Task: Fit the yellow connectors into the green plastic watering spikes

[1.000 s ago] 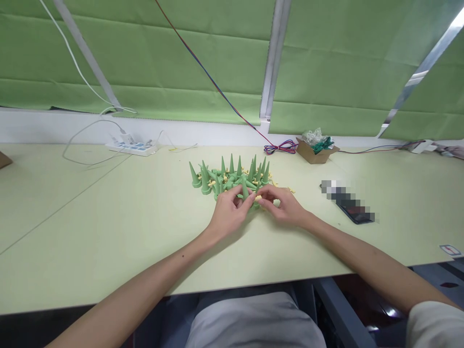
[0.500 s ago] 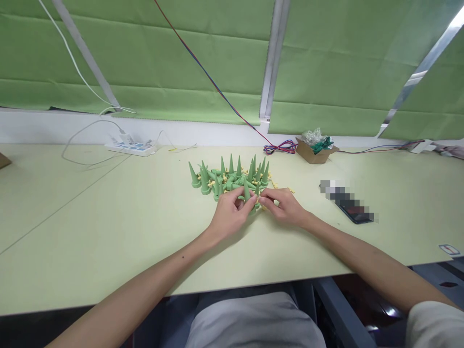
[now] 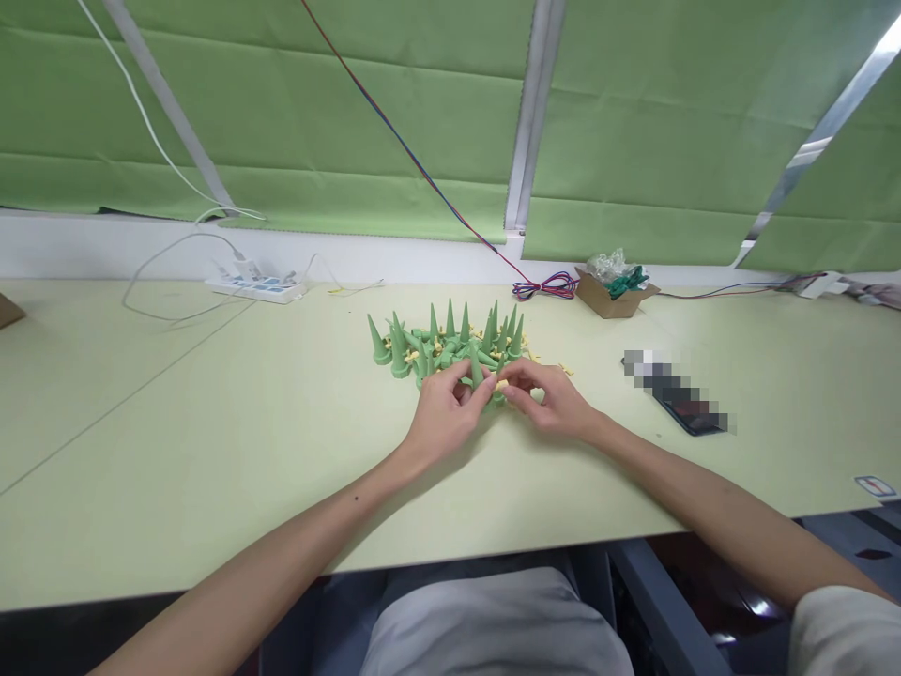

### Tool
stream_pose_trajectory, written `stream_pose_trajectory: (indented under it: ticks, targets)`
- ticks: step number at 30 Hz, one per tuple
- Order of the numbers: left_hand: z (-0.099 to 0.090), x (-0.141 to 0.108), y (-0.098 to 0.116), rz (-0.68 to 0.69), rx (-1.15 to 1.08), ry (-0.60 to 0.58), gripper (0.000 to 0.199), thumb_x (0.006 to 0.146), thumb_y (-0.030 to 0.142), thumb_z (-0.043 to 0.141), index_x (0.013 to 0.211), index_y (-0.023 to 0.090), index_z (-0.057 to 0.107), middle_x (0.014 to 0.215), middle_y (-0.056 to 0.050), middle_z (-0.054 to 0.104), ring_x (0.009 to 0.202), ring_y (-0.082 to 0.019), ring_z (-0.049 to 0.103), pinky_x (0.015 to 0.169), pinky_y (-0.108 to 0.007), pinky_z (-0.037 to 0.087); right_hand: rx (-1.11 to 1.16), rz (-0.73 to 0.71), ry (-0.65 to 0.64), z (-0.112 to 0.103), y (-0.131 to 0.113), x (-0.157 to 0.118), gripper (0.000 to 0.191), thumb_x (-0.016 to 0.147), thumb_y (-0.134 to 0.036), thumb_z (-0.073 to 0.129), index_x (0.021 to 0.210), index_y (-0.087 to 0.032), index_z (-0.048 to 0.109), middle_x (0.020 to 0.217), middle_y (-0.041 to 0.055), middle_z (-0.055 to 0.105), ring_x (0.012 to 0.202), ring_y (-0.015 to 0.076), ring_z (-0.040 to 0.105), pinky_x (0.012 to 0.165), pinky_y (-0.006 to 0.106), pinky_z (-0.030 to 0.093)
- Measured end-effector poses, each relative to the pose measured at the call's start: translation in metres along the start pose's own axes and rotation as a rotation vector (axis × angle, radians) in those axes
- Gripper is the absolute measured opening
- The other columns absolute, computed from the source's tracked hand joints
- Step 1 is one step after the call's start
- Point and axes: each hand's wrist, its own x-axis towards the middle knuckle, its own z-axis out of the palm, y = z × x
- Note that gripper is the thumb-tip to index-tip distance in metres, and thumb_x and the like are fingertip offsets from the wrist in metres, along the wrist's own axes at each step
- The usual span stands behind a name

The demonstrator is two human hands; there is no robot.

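Note:
My left hand (image 3: 450,406) grips a green cone (image 3: 475,364) that points upward, its base partly hidden by my fingers. Just to the right, my right hand (image 3: 549,396) pinches a small yellow piece (image 3: 501,385) between thumb and index finger, beside the cone. Behind both hands lies a pile of green cones (image 3: 399,352), several upright and others on their sides. Small yellow pieces (image 3: 565,369) are mixed among them and scattered at the pile's right edge.
A dark phone (image 3: 694,413), partly pixelated, lies to the right on the table (image 3: 211,451). At the back stand a cardboard box (image 3: 609,299) with plastic and green material, bundled red and blue wire (image 3: 545,285), and a white power strip (image 3: 264,290).
The green cone in my left hand has shifted slightly left and up. The yellow piece at my right fingertips now shows more clearly.

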Motion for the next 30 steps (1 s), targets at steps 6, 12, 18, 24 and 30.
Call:
stream_pose_trajectory:
  ticks: [6,12,18,24,30]
  targets:
    - [-0.0001,-0.0008,-0.0021,0.014,0.013,-0.014,0.021,0.091,0.039,0.061,0.085,0.019,0.063,0.065,0.002,0.054,0.049,-0.009,0.038,0.048,-0.025,0.027,-0.067,0.013,0.007,-0.0006,-0.0022,0.0005,0.008,0.098,-0.024,0.053,0.096,-0.019,0.059,0.068,-0.0015,0.060,0.057,0.0106,0.050,0.054,0.022,0.041]
    - [0.0003,-0.0009,-0.0029,0.020,0.029,-0.029,0.021,0.091,0.038,0.060,0.083,0.019,0.061,0.064,0.002,0.053,0.049,-0.009,0.036,0.048,-0.025,0.026,-0.161,-0.035,0.013,-0.0014,0.0009,0.0006,0.014,0.098,-0.025,0.051,0.088,-0.019,0.059,0.068,-0.0007,0.061,0.055,0.0103,0.047,0.054,0.022,0.038]
    - [0.0002,-0.0020,-0.0012,0.010,0.012,-0.054,0.021,0.091,0.039,0.060,0.084,0.019,0.061,0.062,0.002,0.052,0.048,-0.009,0.037,0.048,-0.025,0.026,-0.207,-0.087,0.021,-0.0016,0.0014,0.0015,0.021,0.099,-0.025,0.049,0.081,-0.019,0.056,0.063,-0.0018,0.056,0.053,0.0100,0.044,0.054,0.022,0.036]
    - [0.0004,-0.0017,-0.0022,-0.009,-0.016,-0.063,0.023,0.090,0.041,0.061,0.085,0.019,0.062,0.067,0.000,0.056,0.050,-0.009,0.039,0.048,-0.025,0.027,-0.211,-0.093,0.015,-0.0009,0.0022,0.0008,0.029,0.102,-0.029,0.045,0.076,-0.020,0.055,0.059,-0.0023,0.051,0.052,0.0104,0.043,0.053,0.023,0.034]
    - [-0.0015,0.0000,0.0014,-0.049,-0.114,-0.052,0.023,0.089,0.042,0.063,0.085,0.019,0.063,0.072,0.000,0.057,0.049,-0.008,0.035,0.046,-0.025,0.025,-0.120,-0.012,0.015,0.0000,0.0022,0.0003,0.020,0.100,-0.032,0.051,0.089,-0.019,0.061,0.066,-0.0011,0.059,0.056,0.0114,0.048,0.056,0.023,0.039]
